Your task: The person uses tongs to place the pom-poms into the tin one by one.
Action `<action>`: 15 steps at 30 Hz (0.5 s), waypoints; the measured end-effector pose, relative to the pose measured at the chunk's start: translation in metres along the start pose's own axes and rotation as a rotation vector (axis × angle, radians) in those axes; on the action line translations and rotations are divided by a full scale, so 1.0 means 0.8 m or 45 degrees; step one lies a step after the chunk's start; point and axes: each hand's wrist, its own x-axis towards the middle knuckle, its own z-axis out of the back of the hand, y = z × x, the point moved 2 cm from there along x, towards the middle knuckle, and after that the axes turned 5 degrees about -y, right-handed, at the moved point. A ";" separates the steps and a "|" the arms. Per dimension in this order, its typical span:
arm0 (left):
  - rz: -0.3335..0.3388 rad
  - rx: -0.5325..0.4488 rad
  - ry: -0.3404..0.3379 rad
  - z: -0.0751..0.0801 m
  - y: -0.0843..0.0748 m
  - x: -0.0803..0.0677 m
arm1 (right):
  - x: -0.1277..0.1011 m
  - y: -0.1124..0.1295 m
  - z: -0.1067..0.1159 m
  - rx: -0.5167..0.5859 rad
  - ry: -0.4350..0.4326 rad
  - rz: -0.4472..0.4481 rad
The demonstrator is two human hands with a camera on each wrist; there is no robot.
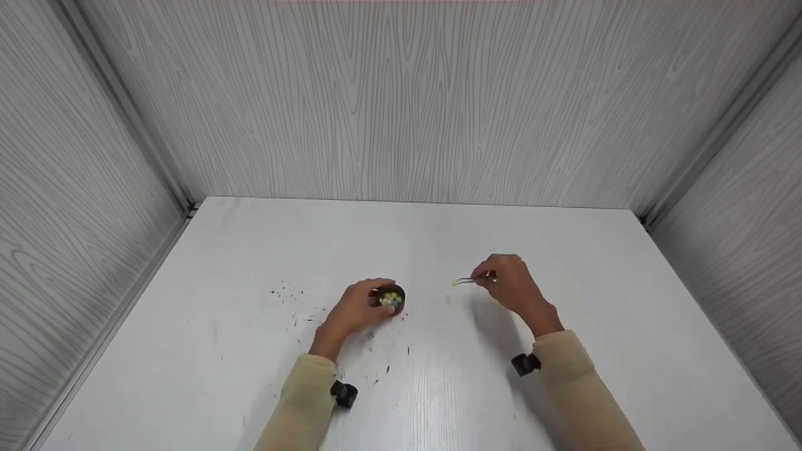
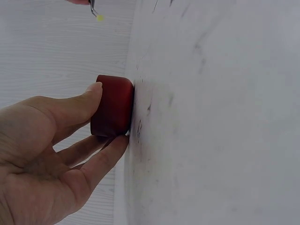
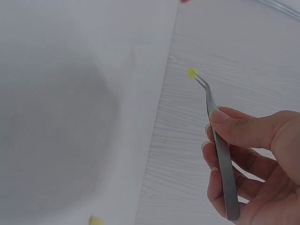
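My left hand grips a small dark red cup between thumb and fingers, and the cup's base is at the white table. Yellow, white and teal beads lie inside it in the head view. To the right, my right hand pinches a pair of metal bent-tip tweezers between thumb and fingers. At the tweezers' tips is a small yellow bead, held above the table and apart from the cup. The cup's inside is hidden in the left wrist view.
Dark specks and smudges mark the white table around and left of the cup. Another small yellow piece shows at the right wrist view's lower edge. Grey wood-grain panels wall the back and both sides.
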 end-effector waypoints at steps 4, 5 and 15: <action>0.013 0.008 0.007 0.000 0.000 0.000 | 0.005 0.011 -0.013 0.014 0.027 0.020; 0.015 0.009 0.008 0.000 0.000 0.000 | 0.006 0.014 -0.016 0.017 0.032 0.023; 0.023 0.012 0.010 0.000 0.000 0.002 | 0.019 0.044 -0.042 0.011 0.076 0.043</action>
